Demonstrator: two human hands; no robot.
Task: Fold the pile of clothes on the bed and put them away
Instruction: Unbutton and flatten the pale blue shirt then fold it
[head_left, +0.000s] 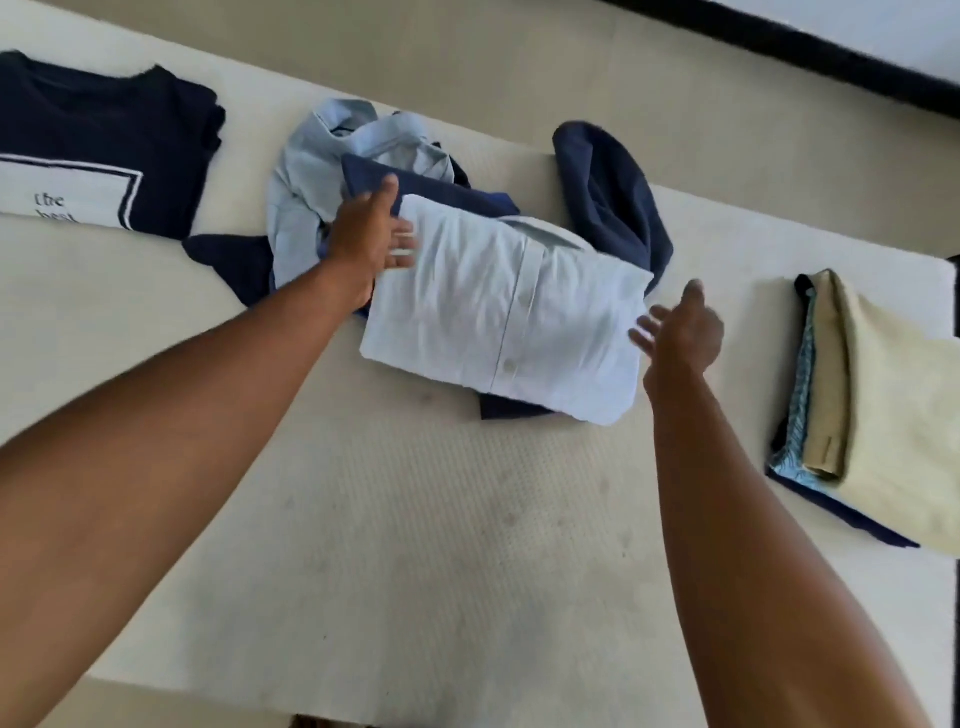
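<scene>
The folded light-blue button shirt (498, 322) is lying mid-bed (415, 545), partly resting on the crumpled pile of unfolded clothes (311, 171). The left hand (369, 234), fingers straight, is touching its left edge. The right hand (685, 332) is hovering just beside its right edge, fingers released, grasping nothing. Being light, soft and floppy, the shirt is likely needing support under both short edges. Bare mattress is lying in front, and the folded stack (872, 415) is sitting well apart, near the bed's right edge.
</scene>
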